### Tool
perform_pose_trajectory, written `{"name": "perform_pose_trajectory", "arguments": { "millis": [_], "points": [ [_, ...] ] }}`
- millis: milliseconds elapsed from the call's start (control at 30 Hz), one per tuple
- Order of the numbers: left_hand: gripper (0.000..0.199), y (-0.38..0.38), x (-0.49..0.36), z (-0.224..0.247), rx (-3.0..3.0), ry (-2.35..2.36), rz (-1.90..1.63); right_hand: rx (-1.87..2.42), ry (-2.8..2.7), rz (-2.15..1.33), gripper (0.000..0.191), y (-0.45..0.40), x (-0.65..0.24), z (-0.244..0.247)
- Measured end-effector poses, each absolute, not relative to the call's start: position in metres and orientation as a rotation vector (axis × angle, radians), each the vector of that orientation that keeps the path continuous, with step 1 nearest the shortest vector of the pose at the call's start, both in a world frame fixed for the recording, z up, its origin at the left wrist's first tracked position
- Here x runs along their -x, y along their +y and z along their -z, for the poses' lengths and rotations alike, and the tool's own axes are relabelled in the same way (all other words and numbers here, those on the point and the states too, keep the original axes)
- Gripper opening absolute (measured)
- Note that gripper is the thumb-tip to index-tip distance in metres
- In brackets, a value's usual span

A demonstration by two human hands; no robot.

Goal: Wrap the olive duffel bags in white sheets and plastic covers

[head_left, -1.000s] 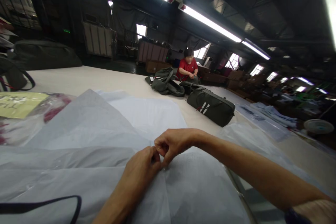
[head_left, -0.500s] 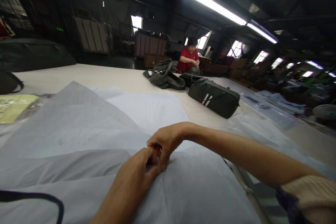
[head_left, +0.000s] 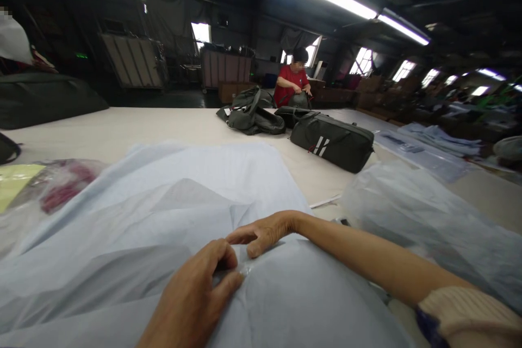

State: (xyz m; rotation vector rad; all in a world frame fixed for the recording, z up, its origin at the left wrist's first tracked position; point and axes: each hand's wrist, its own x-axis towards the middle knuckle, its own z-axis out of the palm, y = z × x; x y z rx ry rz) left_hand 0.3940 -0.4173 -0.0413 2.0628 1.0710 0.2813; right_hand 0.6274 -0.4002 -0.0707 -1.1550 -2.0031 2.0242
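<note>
A large, thin, pale grey-blue plastic bag (head_left: 293, 288) spreads in creased layers across the table below me and bulges under my hands. My left hand (head_left: 196, 283) has its thumb and curled fingers closed on a gathered fold of it. A small shiny clear patch (head_left: 245, 269) shows by the left thumb; I cannot make out what it is. Just beyond, my right hand (head_left: 267, 232) rests over the bag, its thumb apart from the stretched fingers. The tips of those fingers are partly hidden behind the left hand and the fold.
A dark green duffel bag (head_left: 332, 141) and a dark backpack (head_left: 255, 114) lie across the pale table (head_left: 163, 122). Behind them a person in red (head_left: 289, 84) handles a dark bag. Clear plastic (head_left: 428, 217) lies right; a bagged yellow sheet (head_left: 18, 182) and another dark bag (head_left: 44, 98) left.
My right hand has let go of the pinch by the left thumb and spread out. The raised flap on the left has dropped lower. My left hand keeps its hold.
</note>
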Motion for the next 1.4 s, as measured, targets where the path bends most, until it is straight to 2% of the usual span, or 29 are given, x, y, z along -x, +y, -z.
{"name": "perform_pose_trajectory", "arguments": {
  "millis": [167,300,400,500,667,833,933,1067,1200,1300,1400],
  "points": [
    [0.017,-0.416,-0.394,0.037,-2.05,1.017,-0.283,1.542,-1.931,-1.992,0.101,-0.4,-0.655,0.088],
    [0.014,-0.416,-0.395,0.036,-2.093,0.929,-0.305,2.008,-1.854,-1.274,0.073,-0.417,-0.689,0.042],
    [0.012,-0.416,-0.396,0.033,-2.117,0.895,-0.337,1.925,-1.867,-0.9,0.06,-0.45,-0.675,-0.013],
    [0.011,-0.419,-0.397,0.029,-2.15,0.886,-0.384,1.714,-2.036,-0.939,0.06,-0.491,-0.63,-0.036],
    [0.021,-0.428,-0.399,0.021,-2.259,0.905,-0.447,1.841,-1.967,-1.047,0.072,-0.524,-0.596,0.003],
    [0.029,-0.431,-0.391,0.009,-2.334,0.924,-0.49,1.889,-1.839,-1.07,0.059,-0.523,-0.618,0.019],
    [0.032,-0.43,-0.368,-0.001,-2.442,0.914,-0.465,1.962,-1.831,-1.106,0.06,-0.534,-0.635,0.021],
    [0.029,-0.421,-0.299,-0.014,-2.541,1.059,-0.435,2.211,-1.553,-0.737,0.067,-0.553,-0.651,0.024],
    [0.032,-0.401,-0.209,-0.014,-2.61,1.301,-0.358,2.154,-1.587,-0.316,0.073,-0.571,-0.624,0.015],
    [0.035,-0.376,-0.165,0.005,-2.562,1.419,-0.286,2.068,-1.846,-0.264,0.067,-0.575,-0.584,0.016],
    [0.055,-0.355,-0.154,0.032,-2.411,1.388,-0.316,2.055,-1.904,-0.346,0.067,-0.57,-0.562,0.031]
  ]
}}
